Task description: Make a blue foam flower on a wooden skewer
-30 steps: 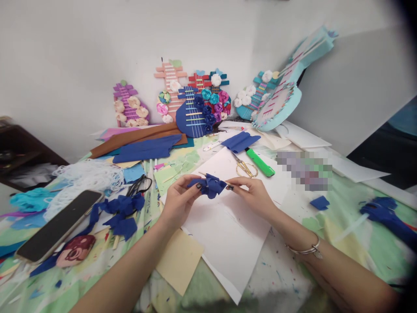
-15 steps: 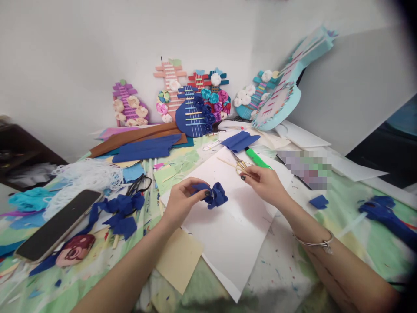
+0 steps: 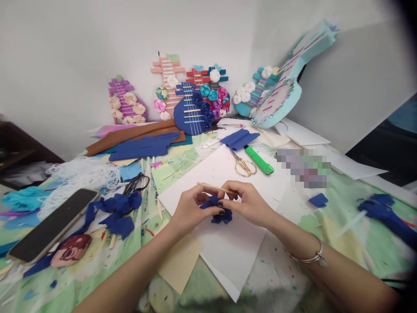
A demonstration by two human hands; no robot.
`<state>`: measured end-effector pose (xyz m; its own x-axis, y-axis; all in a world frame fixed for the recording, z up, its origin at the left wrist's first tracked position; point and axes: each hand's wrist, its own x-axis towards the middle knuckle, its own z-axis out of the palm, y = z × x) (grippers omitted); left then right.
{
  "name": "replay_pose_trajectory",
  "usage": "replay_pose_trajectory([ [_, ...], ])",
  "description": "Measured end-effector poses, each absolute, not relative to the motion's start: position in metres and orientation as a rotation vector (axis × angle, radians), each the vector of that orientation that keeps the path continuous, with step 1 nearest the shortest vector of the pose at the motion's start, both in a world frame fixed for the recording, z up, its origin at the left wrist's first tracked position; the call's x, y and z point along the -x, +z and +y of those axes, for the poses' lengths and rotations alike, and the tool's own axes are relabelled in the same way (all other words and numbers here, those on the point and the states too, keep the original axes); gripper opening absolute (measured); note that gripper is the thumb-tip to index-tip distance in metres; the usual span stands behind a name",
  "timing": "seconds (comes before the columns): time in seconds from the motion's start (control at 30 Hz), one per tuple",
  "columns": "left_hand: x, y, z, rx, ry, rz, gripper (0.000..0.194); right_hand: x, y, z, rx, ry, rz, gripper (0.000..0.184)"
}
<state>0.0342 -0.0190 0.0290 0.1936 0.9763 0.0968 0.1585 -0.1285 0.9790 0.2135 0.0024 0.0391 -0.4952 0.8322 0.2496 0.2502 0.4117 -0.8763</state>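
Note:
My left hand (image 3: pixel 190 206) is closed around a dark blue crepe paper flower (image 3: pixel 222 217), held above the white paper sheet (image 3: pixel 234 252). Close against it is my right hand (image 3: pixel 250 203), its fingers gripping a thin wooden stick (image 3: pixel 208 186) that lies crosswise over the flower. The right thumb meets the left thumb at the flower, and the fingers hide part of the petals. Beyond my hands, gold-handled scissors (image 3: pixel 246 167) rest on the sheet beside a green box cutter (image 3: pixel 259 160).
Finished paper guitars, one of them blue (image 3: pixel 189 115), lean against the wall. On the left are a phone (image 3: pixel 54 226), blue paper scraps (image 3: pixel 120 213) and white string (image 3: pixel 84 174). A blue glue gun (image 3: pixel 387 217) lies right; folded blue paper (image 3: pixel 240 138) sits behind the scissors.
My right hand has moved from beside the scissors, left and nearer, to meet my left hand, bringing the wooden stick. The flower is slightly lower. The scissors stay on the sheet.

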Motion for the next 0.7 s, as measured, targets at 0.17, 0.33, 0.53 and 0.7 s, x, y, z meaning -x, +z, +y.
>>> replay_pose_trajectory([
  [0.17, -0.03, 0.031, -0.017, -1.328, 1.088, 0.976, 0.041, -0.218, 0.036, 0.009, 0.911, 1.248, -1.758, 0.01],
  [0.33, -0.025, 0.027, -0.014, -1.265, 1.145, 0.866, 0.041, -0.222, 0.035, 0.016, 0.873, 1.389, -1.562, 0.025],
  [0.53, -0.024, 0.025, -0.014, -1.286, 1.196, 0.839, 0.027, -0.222, 0.034, 0.019, 0.874, 1.408, -1.475, 0.026],
  [0.7, -0.025, 0.029, -0.016, -1.336, 1.208, 0.885, 0.025, -0.221, 0.033, 0.017, 0.869, 1.371, -1.542, 0.019],
])
